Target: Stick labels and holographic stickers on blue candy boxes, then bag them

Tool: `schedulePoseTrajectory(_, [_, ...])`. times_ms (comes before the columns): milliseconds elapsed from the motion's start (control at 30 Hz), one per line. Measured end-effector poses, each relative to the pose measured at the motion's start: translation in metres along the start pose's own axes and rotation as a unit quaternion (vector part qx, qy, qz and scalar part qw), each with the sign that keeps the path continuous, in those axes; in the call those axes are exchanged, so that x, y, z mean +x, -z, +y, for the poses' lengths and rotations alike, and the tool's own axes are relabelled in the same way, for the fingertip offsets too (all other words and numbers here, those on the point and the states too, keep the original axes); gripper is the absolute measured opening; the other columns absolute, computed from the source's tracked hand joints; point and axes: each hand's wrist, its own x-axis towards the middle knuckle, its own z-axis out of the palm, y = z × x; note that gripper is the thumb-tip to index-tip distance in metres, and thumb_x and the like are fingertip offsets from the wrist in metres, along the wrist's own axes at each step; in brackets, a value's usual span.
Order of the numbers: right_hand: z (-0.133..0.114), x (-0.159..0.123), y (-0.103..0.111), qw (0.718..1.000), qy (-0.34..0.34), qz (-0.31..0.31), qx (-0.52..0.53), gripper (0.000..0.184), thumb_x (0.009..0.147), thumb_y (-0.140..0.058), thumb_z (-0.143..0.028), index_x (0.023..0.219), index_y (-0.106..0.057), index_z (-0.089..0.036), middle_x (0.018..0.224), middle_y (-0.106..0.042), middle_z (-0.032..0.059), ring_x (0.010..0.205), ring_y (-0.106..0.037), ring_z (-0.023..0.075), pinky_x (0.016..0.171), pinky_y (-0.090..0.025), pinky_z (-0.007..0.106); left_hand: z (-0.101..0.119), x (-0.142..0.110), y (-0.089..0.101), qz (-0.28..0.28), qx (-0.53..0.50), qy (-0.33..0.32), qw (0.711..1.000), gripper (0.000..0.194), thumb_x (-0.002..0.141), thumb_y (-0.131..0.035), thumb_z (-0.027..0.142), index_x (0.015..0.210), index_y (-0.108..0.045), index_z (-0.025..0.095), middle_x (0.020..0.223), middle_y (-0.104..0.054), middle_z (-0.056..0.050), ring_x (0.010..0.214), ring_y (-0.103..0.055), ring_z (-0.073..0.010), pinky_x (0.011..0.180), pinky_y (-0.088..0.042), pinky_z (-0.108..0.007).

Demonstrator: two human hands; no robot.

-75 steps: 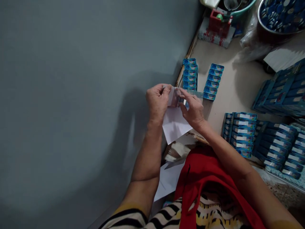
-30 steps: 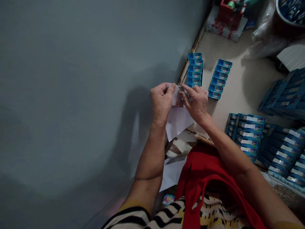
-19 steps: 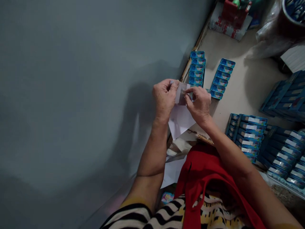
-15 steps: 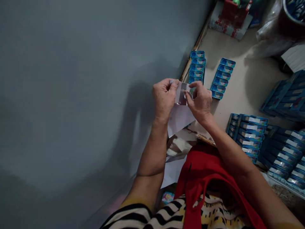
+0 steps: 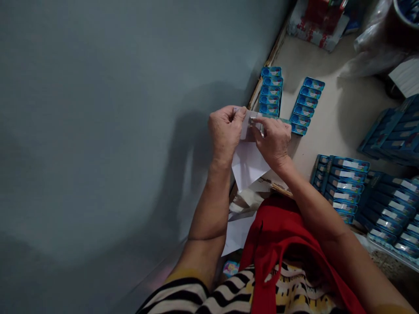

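My left hand [image 5: 225, 131] is closed, pinching the top edge of a white paper sheet [image 5: 248, 168] that hangs down between my hands. My right hand [image 5: 274, 139] is closed too, its fingertips pressing a small shiny piece [image 5: 251, 127] against the sheet; I cannot make out what the piece is. Both hands hover at the left edge of a beige table [image 5: 327, 117], close to a grey wall [image 5: 114, 131]. Just behind my hands lie two short rows of small blue packets [image 5: 304, 104].
Larger rows of blue packets [image 5: 342, 183] fill the table's right side, with blue trays [image 5: 391, 135] further back. A red box [image 5: 319, 13] and a clear plastic bag [image 5: 373, 52] sit at the far end. Red cloth [image 5: 278, 235] and loose white papers [image 5: 238, 231] lie on my lap.
My right fingers have shifted over the small shiny piece, lifting it and then pressing it back down on the sheet. My left hand keeps its pinch. The view drifted slightly.
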Motion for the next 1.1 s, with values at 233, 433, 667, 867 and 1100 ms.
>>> schedulePoseTrajectory(233, [0.004, 0.016, 0.003, 1.000, -0.004, -0.016, 0.002, 0.025, 0.107, -0.054, -0.037, 0.103, -0.074, -0.024, 0.082, -0.072, 0.0034, 0.092, -0.065, 0.0227, 0.091, -0.038, 0.038, 0.002, 0.000, 0.001, 0.004, 0.040, -0.028, 0.999, 0.027, 0.096, -0.069, 0.042, 0.078, -0.071, 0.021, 0.070, -0.066, 0.000, 0.072, -0.061, -0.0151, 0.066, -0.048, -0.026])
schedulePoseTrajectory(433, [0.003, 0.014, 0.008, 0.999, 0.021, -0.034, -0.008, 0.022, 0.104, -0.056, -0.035, 0.110, -0.074, -0.024, 0.084, -0.072, 0.0030, 0.091, -0.065, 0.0226, 0.093, -0.036, 0.039, 0.002, 0.000, 0.002, 0.003, 0.051, -0.032, 0.998, 0.023, 0.096, -0.069, 0.038, 0.081, -0.072, 0.020, 0.073, -0.068, 0.001, 0.073, -0.061, -0.0145, 0.069, -0.048, -0.025])
schedulePoseTrajectory(667, [0.004, 0.017, 0.007, 0.999, 0.028, -0.029, -0.016, 0.022, 0.106, -0.052, -0.030, 0.112, -0.072, -0.025, 0.086, -0.073, 0.0026, 0.093, -0.065, 0.0224, 0.094, -0.035, 0.039, -0.001, 0.000, 0.002, -0.003, 0.039, -0.034, 0.999, 0.018, 0.097, -0.070, 0.031, 0.083, -0.075, 0.021, 0.075, -0.070, 0.000, 0.073, -0.064, -0.0150, 0.070, -0.047, -0.026])
schedulePoseTrajectory(867, [0.006, 0.027, 0.003, 0.999, 0.031, -0.030, -0.024, 0.025, 0.110, -0.051, -0.035, 0.104, -0.072, -0.024, 0.084, -0.073, 0.0033, 0.092, -0.066, 0.0229, 0.092, -0.036, 0.040, 0.003, -0.005, 0.003, 0.005, 0.051, -0.026, 0.998, 0.017, 0.097, -0.070, 0.030, 0.084, -0.076, 0.021, 0.076, -0.071, 0.000, 0.075, -0.064, -0.0155, 0.070, -0.047, -0.026])
schedulePoseTrajectory(1100, [-0.014, 0.003, 0.033, 0.990, -0.068, -0.067, 0.106, 0.015, 0.099, -0.062, -0.030, 0.091, -0.073, -0.023, 0.066, -0.060, -0.0030, 0.070, -0.060, 0.0161, 0.081, -0.044, 0.034, -0.012, 0.021, -0.001, 0.004, 0.051, -0.054, 0.997, 0.017, 0.100, -0.070, 0.028, 0.087, -0.076, 0.020, 0.080, -0.072, 0.000, 0.078, -0.065, -0.0154, 0.075, -0.049, -0.027])
